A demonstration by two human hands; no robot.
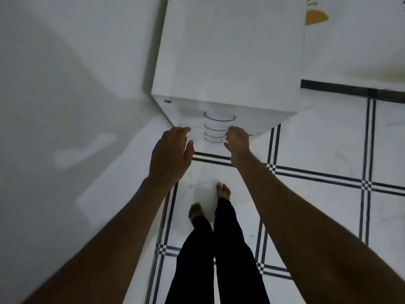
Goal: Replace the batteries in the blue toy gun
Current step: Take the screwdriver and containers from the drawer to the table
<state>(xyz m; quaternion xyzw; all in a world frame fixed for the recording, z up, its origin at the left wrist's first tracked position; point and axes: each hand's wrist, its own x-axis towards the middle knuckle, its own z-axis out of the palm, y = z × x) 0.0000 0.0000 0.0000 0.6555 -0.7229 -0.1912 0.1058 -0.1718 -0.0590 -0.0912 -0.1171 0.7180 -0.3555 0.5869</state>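
**White cabinet, no toy gun in sight**

White metal is all we meet here: a drawer cabinet [228, 62] standing at 12 o'clock, against the wall, its curved handles [219, 118] stacked down the front. The blue toy gun is nowhere in view, and neither are any batteries. We judge they may lie in one of the drawers, though we cannot tell which.

When we find the gun, we expect a light, hollow plastic shell, stiff but easy to crack at the battery door. We would take it by the grip or body, not the barrel tip, and keep the small door and any screw from dropping to the tiled floor [317, 139]. Batteries will be smooth and apt to roll.

Our left hand [173, 150] hovers at about 11 o'clock from our feet, fingers loosely spread, holding nothing, just before the cabinet's lower left front. Our right hand [237, 142] sits at 1 o'clock, fingers curled toward the lower handles; motion blur keeps us from telling whether it touches or grips one.
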